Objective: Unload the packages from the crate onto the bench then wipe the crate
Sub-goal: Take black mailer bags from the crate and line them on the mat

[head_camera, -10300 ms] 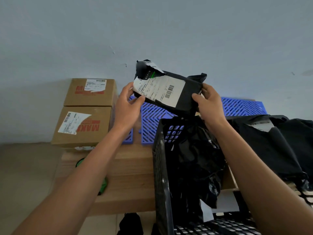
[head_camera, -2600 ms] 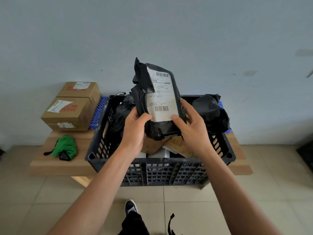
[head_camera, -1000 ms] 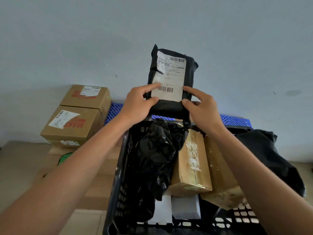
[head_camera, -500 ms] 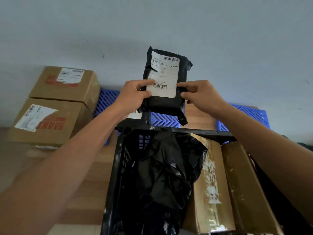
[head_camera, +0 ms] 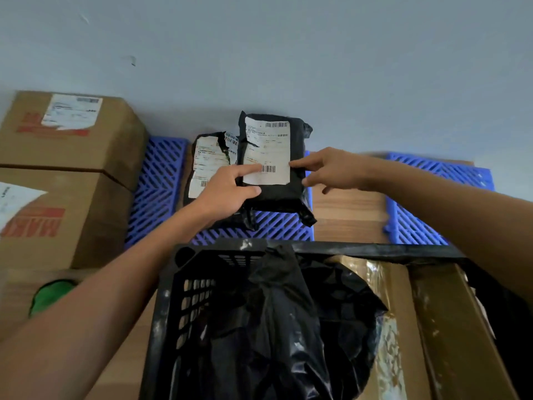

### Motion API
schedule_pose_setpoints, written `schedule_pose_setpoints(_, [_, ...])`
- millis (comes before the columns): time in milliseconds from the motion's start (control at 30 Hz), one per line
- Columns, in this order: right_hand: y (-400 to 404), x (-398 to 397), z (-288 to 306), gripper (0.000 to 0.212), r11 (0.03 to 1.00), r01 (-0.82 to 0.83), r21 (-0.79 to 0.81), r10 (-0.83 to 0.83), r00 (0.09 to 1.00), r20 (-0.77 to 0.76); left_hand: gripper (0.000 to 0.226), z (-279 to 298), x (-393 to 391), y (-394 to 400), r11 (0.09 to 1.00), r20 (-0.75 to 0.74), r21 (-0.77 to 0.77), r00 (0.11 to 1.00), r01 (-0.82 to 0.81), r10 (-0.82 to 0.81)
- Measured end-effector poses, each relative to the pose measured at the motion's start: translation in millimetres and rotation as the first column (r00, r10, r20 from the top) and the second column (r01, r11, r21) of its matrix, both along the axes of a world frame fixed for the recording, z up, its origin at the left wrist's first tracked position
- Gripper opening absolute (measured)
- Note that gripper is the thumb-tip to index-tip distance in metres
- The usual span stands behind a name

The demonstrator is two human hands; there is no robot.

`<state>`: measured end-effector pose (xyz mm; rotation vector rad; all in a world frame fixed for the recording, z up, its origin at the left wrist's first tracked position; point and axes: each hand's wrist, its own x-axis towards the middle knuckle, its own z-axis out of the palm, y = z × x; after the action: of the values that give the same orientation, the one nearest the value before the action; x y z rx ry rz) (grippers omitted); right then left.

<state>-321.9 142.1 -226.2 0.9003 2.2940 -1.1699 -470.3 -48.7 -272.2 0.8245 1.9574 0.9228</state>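
Black mailer (head_camera: 272, 157), white label up, lies on blue grid panel (head_camera: 157, 183) at bench (head_camera: 346, 209) back edge, against wall, overlapping a second black mailer (head_camera: 209, 166). Left hand (head_camera: 227, 190) grips its lower left corner; right hand (head_camera: 328, 170) fingertips touch its right edge. Black crate (head_camera: 184, 298) nearer, holding black bags (head_camera: 277, 319) and brown boxes (head_camera: 450, 327). Two cardboard boxes (head_camera: 66, 180) stacked at bench's left end.

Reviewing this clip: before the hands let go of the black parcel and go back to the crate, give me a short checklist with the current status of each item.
1. Black parcel set against the wall, beside the earlier parcel, over the blue mat: ok.
2. Parcel stands unaided: cannot tell; left hand still grips its lower left edge.
3. Right hand free to withdraw: ok, fingers only touch the label edge.
4. Crate emptied: not ok; a black bag and brown boxes remain.
5. Bench space right of the parcel: ok, bare wood shows.
6. Green cloth at hand for wiping: ok.
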Motion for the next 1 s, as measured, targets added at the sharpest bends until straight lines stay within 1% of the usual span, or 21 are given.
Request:
schedule_pose_setpoints(133, [9.9,-2.6,-14.8,0.058,0.996,-0.084,0.000,0.084,0.992,0.093,0.051,-14.1,-3.9,-0.7,0.997,0.011,-0.054,0.999,0.053,-0.052])
schedule_pose_setpoints(200, [11.9,-2.5,-22.4,0.060,0.991,-0.132,0.019,0.128,0.983,0.134,0.051,-19.4,-5.1,-1.3,0.992,-0.024,-0.082,0.995,0.099,-0.101])
schedule_pose_setpoints(333, [10.3,-1.6,-36.3,0.066,0.981,-0.192,-0.012,0.191,0.965,0.181,0.054,-29.7,-7.1,-0.9,0.976,-0.097,-0.139,0.978,0.168,-0.182])
schedule_pose_setpoints(500, [12.3,-2.2,-50.6,0.076,0.958,-0.278,0.075,0.250,0.933,0.258,0.061,-36.2,-6.9,2.3,0.943,-0.114,-0.220,0.954,0.249,-0.279])
schedule_pose_setpoints(600, [10.3,-4.7,-51.1,0.078,0.944,-0.322,0.072,0.289,0.912,0.293,0.060,-39.3,-4.0,6.3,0.907,-0.155,-0.279,0.917,0.317,-0.368])
schedule_pose_setpoints(767, [2.8,-1.5,-56.6,0.077,0.926,-0.359,0.119,0.309,0.900,0.306,0.059,-51.7,-5.1,0.6,0.900,-0.207,-0.295,0.898,0.321,-0.388])
schedule_pose_setpoints(833, [0.2,0.2,-62.6,0.077,0.914,-0.384,0.131,0.328,0.889,0.318,0.058,-53.2,-5.8,-4.0,0.914,-0.246,-0.273,0.897,0.300,-0.367])
schedule_pose_setpoints(900, [0.2,0.2,-67.3,0.078,0.908,-0.394,0.143,0.335,0.887,0.318,0.055,-51.6,-8.7,-8.0,0.949,-0.320,-0.208,0.901,0.235,-0.293])
schedule_pose_setpoints(933, [1.3,-0.1,-69.0,0.079,0.907,-0.392,0.152,0.332,0.890,0.312,0.053,-50.7,-10.5,-9.2,0.961,-0.383,-0.182,0.885,0.210,-0.266])
schedule_pose_setpoints(1000, [3.3,-0.4,-71.5,0.080,0.907,-0.378,0.184,0.317,0.903,0.290,0.050,-51.8,-13.2,-11.7,0.959,-0.510,-0.192,0.814,0.208,-0.279])
